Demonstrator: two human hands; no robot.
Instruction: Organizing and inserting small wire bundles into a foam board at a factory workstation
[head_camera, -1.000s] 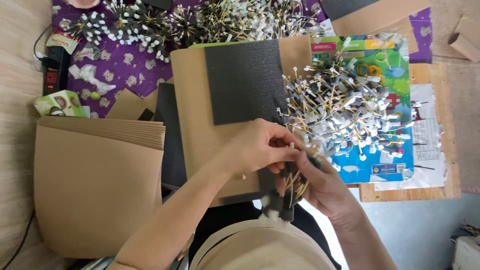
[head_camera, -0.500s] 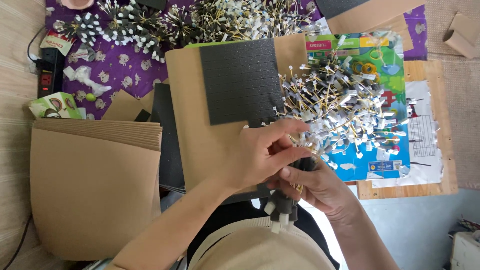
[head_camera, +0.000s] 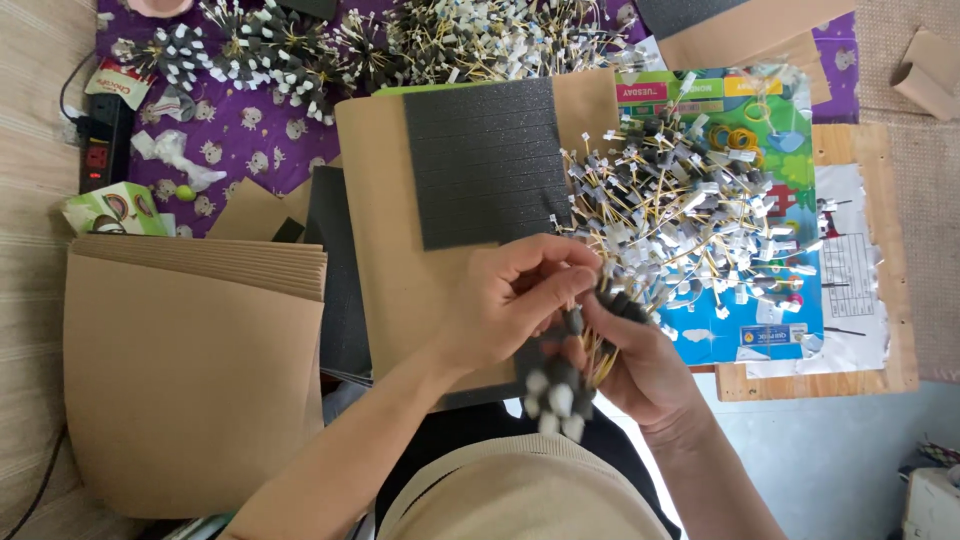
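Note:
My right hand (head_camera: 650, 365) grips a bundle of thin yellow sticks tipped with grey and white foam pieces (head_camera: 555, 390), the foam ends pointing toward my body. My left hand (head_camera: 505, 300) pinches one small grey foam piece at the top of that bundle, fingertips meeting those of the right hand. Just beyond the hands lies a dark grey foam sheet (head_camera: 485, 160), scored into strips, on a brown cardboard sheet (head_camera: 385, 240). A loose heap of finished foam-tipped sticks (head_camera: 690, 215) lies to the right on a colourful printed sheet (head_camera: 770, 130).
A stack of brown cardboard sheets (head_camera: 190, 370) lies at the left. More stick bundles (head_camera: 330, 45) line the far edge on a purple patterned cloth (head_camera: 260, 140). A power strip (head_camera: 100, 150) and a small green box (head_camera: 105, 210) sit far left. A wooden board (head_camera: 880, 250) is at the right.
My left hand has shifted its fingertips up onto the top of the bundle. The bundle's foam ends have dropped lower toward my body. The view moved slightly.

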